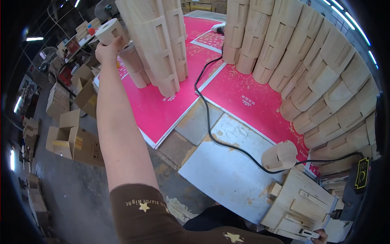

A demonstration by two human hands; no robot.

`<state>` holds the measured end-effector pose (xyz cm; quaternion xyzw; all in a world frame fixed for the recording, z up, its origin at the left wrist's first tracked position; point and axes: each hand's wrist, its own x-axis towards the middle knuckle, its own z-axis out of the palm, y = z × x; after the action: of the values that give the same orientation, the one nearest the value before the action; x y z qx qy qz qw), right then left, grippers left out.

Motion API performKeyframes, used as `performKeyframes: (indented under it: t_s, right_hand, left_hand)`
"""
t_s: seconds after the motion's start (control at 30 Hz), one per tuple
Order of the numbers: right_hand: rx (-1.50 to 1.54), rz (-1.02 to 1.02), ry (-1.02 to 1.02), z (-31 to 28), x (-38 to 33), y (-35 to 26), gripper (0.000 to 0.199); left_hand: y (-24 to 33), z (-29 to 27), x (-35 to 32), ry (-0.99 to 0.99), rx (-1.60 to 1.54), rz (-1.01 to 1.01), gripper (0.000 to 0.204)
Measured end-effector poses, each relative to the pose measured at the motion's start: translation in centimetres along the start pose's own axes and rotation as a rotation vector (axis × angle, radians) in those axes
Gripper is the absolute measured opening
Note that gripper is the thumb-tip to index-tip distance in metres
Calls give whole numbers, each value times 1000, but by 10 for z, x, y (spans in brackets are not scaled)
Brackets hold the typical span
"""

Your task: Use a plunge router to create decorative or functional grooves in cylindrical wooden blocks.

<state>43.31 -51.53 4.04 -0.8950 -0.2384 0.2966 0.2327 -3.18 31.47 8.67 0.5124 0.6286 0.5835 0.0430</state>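
Observation:
At the far left my left arm is stretched out. My left hand (107, 52) is closed on a pale wooden cylinder (109, 32) with a round hole in its top, above a short stack of darker wooden cylinders (134, 65). Close by rise tall columns of slotted wooden cylinders (157, 44). At the lower right edge only part of my right hand (321, 236) shows, its fingers curled at a small white fitting (309, 233) on a wooden jig (300, 205). Beside the jig is a power drill (347, 203), its bit pointing toward the jig.
Columns of wooden cylinders (284, 44) line the right side of the pink-covered table (252, 97). A black cable (209, 118) crosses it to the white board (221, 162), where one cylinder (279, 155) stands. Open cardboard boxes (75, 140) sit on the floor at left.

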Motion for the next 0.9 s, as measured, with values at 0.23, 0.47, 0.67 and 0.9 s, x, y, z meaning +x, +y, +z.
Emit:
performKeyframes:
  t_s: [0.23, 0.47, 0.67, 0.9]
  right_hand:
    - [1, 55, 58, 9, -10, -9, 25]
    - [148, -190, 160, 7, -14, 90, 17]
    - [48, -151, 200, 9, -4, 51, 26]
    - [123, -236, 248, 25, 1, 31, 27]
  left_hand:
    - [-14, 29, 2, -102, 60, -9, 67]
    - [-60, 57, -66, 86, 28, 359, 72]
    - [22, -2, -291, -371, -706, 146, 56]
    - [112, -53, -488, -1001, -634, 325, 82]
